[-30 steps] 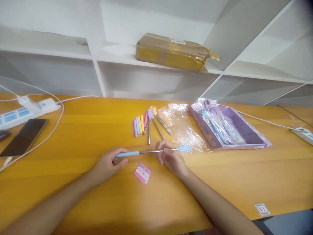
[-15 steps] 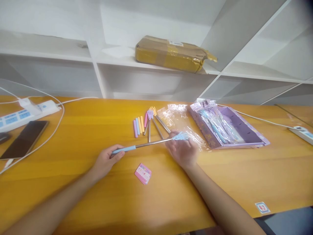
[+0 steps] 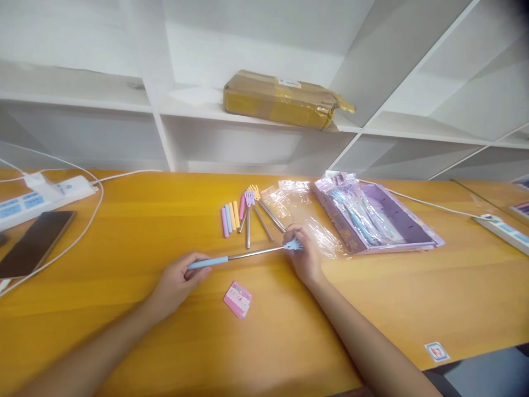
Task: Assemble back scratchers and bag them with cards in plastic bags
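Observation:
A back scratcher with a light-blue handle (image 3: pixel 215 262), a metal rod and a blue claw head spans my two hands above the table. My left hand (image 3: pixel 177 282) is closed around the handle's end. At the other end, the fingers of my right hand (image 3: pixel 308 263) are curled on the claw head (image 3: pixel 292 245), partly covering it. Behind the rod lie several loose coloured handles (image 3: pixel 230 218) in a row. Beside them, metal rods with purple (image 3: pixel 249 197) and yellow claw heads fan out. A small stack of pink cards (image 3: pixel 238 299) lies in front of the back scratcher.
Clear plastic bags (image 3: pixel 291 201) lie behind my right hand. A purple box (image 3: pixel 432 241) holds wrapped back scratchers. Power strips (image 3: pixel 78 189) and cables lie at both sides, with a phone (image 3: pixel 37 242) at left. A taped parcel (image 3: pixel 281 105) sits on the shelf.
The fingers of my right hand have curled in around the claw head, which was resting across a more spread hand. My left hand keeps its hold. The view has shifted slightly.

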Motion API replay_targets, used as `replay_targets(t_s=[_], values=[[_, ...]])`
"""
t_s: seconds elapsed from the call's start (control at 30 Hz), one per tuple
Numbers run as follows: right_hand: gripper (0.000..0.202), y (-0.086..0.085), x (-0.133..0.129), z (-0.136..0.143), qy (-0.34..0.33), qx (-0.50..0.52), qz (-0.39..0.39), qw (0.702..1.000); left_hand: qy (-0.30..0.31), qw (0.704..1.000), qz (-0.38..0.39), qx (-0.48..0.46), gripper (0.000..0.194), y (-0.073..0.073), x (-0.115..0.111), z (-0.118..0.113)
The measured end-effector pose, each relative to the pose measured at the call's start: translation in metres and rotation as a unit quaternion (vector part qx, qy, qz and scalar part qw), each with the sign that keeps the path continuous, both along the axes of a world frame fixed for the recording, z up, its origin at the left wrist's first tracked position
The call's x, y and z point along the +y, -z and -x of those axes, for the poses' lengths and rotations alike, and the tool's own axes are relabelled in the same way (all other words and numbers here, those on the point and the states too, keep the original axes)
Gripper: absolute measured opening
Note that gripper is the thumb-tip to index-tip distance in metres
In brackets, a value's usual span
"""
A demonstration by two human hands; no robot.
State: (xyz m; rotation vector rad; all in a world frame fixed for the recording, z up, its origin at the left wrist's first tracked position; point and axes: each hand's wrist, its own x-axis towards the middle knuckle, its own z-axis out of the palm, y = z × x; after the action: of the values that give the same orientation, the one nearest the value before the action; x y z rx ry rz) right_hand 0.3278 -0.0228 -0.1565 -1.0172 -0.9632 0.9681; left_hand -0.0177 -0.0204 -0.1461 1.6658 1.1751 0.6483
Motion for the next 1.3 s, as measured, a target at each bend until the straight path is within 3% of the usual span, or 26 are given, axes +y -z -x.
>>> replay_targets(t_s=[0.33, 0.53, 0.77, 1.03, 1.3], values=[[0.02, 0.003, -0.002, -0.003, -0.025, -0.057, 0.014, 0.998, -0.017, 0.999, -0.017, 0.026, 0.04, -0.002, 0.002, 0.003], [0.022, 0.003, -0.002, -0.006, -0.04, -0.071, 0.01, 0.997, 0.011, 0.999, -0.015, 0.043, 0.038, -0.003, 0.003, 0.003], [0.022, 0.005, -0.007, -0.006, -0.071, -0.105, 0.003, 0.992, -0.021, 0.998, -0.027, 0.052, 0.032, -0.001, 0.006, 0.004], [0.027, -0.004, -0.01, -0.004, -0.074, -0.117, -0.011, 0.99, 0.0, 0.997, -0.033, 0.074, 0.033, -0.008, 0.008, 0.003], [0.027, -0.001, -0.009, -0.008, -0.073, -0.139, -0.004, 0.988, 0.014, 0.996, -0.051, 0.07, 0.04, -0.003, 0.008, 0.008]])
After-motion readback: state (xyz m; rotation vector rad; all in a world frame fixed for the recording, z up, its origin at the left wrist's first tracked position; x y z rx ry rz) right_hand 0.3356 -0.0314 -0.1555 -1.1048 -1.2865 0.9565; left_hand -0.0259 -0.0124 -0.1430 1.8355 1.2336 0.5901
